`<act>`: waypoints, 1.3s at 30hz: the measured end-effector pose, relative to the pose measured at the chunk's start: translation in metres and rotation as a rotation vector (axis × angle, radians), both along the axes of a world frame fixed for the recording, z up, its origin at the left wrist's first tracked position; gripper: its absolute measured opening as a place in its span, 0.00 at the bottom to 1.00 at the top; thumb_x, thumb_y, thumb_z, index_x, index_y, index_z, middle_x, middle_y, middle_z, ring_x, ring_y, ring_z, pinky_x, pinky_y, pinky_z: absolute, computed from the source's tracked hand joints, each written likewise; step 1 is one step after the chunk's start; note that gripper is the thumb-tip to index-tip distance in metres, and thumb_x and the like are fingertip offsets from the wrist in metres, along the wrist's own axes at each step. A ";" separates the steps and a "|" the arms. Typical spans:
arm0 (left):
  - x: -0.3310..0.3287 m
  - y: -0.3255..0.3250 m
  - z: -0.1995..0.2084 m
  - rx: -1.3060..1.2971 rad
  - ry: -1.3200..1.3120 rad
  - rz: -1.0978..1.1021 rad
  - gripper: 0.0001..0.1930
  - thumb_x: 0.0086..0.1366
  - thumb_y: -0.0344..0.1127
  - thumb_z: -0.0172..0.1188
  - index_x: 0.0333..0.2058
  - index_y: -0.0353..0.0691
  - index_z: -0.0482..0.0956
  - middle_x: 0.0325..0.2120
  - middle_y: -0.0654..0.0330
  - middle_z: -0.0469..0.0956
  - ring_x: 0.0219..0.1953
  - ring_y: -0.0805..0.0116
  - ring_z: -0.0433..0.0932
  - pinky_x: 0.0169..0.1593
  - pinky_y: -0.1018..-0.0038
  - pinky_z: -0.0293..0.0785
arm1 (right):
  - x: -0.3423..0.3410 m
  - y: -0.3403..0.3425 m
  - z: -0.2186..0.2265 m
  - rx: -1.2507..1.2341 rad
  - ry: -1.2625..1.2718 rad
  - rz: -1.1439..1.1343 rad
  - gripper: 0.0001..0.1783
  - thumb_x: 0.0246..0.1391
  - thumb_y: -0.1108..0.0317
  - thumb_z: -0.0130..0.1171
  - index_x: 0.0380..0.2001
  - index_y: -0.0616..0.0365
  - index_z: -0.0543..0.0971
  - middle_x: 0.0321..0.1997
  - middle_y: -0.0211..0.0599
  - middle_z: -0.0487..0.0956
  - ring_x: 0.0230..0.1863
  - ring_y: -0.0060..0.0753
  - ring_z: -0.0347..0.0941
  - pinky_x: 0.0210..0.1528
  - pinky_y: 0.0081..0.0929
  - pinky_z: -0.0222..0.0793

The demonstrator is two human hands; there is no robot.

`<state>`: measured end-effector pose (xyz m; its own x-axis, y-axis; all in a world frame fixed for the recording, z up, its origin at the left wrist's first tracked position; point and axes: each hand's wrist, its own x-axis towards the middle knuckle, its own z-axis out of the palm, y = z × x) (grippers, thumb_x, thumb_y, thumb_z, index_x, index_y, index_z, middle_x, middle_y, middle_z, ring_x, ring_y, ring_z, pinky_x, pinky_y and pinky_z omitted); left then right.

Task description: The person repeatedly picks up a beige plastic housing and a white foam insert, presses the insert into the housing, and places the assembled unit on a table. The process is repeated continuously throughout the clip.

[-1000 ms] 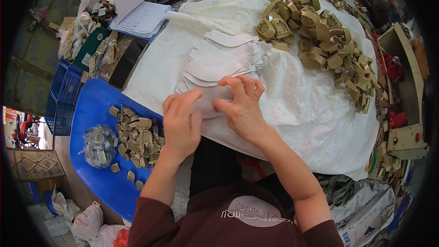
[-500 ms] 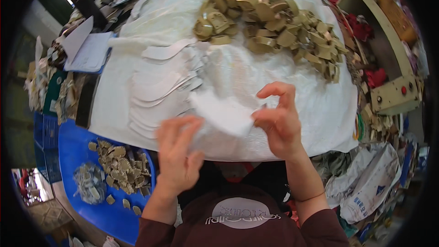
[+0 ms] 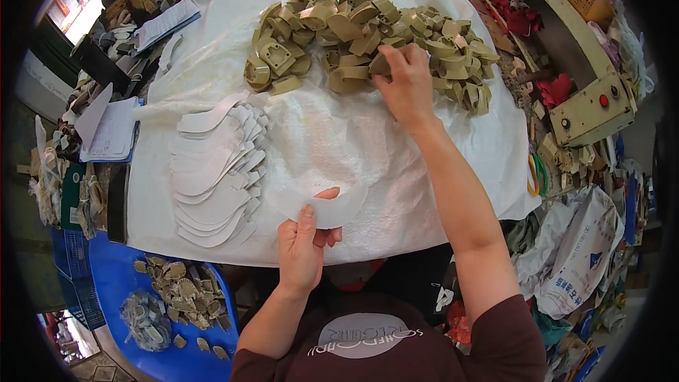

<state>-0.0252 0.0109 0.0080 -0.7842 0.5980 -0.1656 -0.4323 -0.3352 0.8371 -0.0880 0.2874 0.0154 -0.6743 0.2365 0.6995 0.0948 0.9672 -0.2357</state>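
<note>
Near the front edge of the table, my left hand (image 3: 300, 251) pinches a curved white strip (image 3: 345, 206) between thumb and fingers. My right hand (image 3: 407, 85) reaches far forward to a heap of khaki moulded heel-shaped pieces (image 3: 346, 28). Its thumb and fingers close on one khaki moulded piece (image 3: 380, 65) at the heap's near side. Left of my hands, overlapping white curved strips (image 3: 205, 170) lie in a fanned stack on the white sheet (image 3: 353, 141).
A blue tub (image 3: 134, 346) at lower left holds small khaki pieces and a clear plastic bag (image 3: 145, 320). An open notebook (image 3: 113, 127) lies at the left. A beige machine (image 3: 594, 110) with a red button stands at the right, above a white sack (image 3: 576, 262).
My right hand has let go of the white strip and moved forward to the khaki heap. The left hand has moved right and now holds the strip. The view has shifted.
</note>
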 end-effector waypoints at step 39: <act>0.039 -0.016 0.013 -0.052 0.219 0.084 0.19 0.71 0.33 0.41 0.51 0.22 0.68 0.48 0.49 0.74 0.47 0.67 0.75 0.49 0.74 0.73 | 0.138 -0.147 0.006 -0.303 0.220 0.501 0.19 0.38 0.78 0.61 0.39 0.55 0.75 0.38 0.35 0.78 0.34 0.37 0.70 0.37 0.35 0.64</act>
